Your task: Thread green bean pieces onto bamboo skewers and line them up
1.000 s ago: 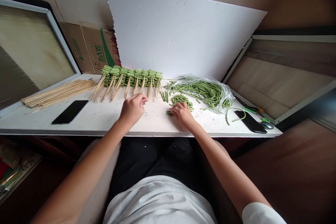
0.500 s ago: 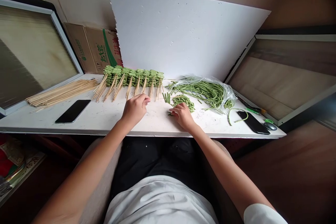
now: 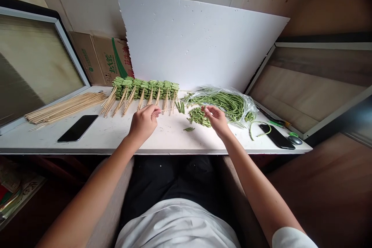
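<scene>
My left hand (image 3: 144, 123) is closed around a thin wooden skewer (image 3: 167, 109) that points right, with several short green bean pieces (image 3: 180, 107) threaded side by side near its tip. My right hand (image 3: 216, 119) is raised over the right side of a heap of cut bean pieces (image 3: 198, 117), thumb and fingers pinched on what looks like a small piece of green bean (image 3: 204, 107). A couple of loose cut pieces (image 3: 189, 129) lie on the white table nearer to me.
Stacked bean skewers (image 3: 145, 88) line the back left, beside a bundle of bare skewers (image 3: 65, 107). Long green beans (image 3: 223, 100) spill from a clear bag at back right. Phones lie left (image 3: 78, 128) and right (image 3: 277, 136). A white foam board (image 3: 203, 42) stands behind.
My right hand has lifted from the front of the bean heap and moved right, uncovering loose pieces. My left hand still holds the skewer. The view has shifted slightly.
</scene>
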A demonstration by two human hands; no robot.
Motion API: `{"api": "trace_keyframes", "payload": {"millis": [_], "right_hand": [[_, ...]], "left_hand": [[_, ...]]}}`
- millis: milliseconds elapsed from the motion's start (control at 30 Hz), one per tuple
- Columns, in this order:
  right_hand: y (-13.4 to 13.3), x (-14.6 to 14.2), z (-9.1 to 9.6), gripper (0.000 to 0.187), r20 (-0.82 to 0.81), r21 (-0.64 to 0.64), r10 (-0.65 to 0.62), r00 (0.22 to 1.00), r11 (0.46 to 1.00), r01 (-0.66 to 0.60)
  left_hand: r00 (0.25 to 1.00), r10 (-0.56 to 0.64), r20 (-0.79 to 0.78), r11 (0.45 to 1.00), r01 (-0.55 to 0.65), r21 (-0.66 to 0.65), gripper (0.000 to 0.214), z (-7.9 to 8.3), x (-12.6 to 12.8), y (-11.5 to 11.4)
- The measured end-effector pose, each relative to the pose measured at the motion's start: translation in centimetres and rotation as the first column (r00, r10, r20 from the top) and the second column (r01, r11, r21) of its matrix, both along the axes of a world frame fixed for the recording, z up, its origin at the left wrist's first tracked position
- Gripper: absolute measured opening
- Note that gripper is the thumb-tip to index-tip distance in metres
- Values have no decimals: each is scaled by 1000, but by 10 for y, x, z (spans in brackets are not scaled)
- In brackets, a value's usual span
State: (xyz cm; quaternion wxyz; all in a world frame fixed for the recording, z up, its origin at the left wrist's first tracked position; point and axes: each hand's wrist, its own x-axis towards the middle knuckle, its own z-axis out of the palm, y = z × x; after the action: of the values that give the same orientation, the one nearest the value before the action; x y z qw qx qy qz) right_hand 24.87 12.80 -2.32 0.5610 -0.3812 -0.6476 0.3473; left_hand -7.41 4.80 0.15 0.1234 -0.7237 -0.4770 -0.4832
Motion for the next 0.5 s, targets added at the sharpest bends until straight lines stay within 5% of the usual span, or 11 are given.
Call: {"api": "trace_keyframes", "payload": {"millis": [133, 500], "right_hand": [[-15, -8, 18, 45, -272, -138, 15, 962, 989, -55], [-37, -21, 34, 36, -415, -217, 145, 898, 943, -253]], "left_hand": [[998, -55, 24, 998, 55, 3, 20, 0, 8, -4], [998, -45, 43, 999, 45, -2, 20, 2, 12, -9]]}}
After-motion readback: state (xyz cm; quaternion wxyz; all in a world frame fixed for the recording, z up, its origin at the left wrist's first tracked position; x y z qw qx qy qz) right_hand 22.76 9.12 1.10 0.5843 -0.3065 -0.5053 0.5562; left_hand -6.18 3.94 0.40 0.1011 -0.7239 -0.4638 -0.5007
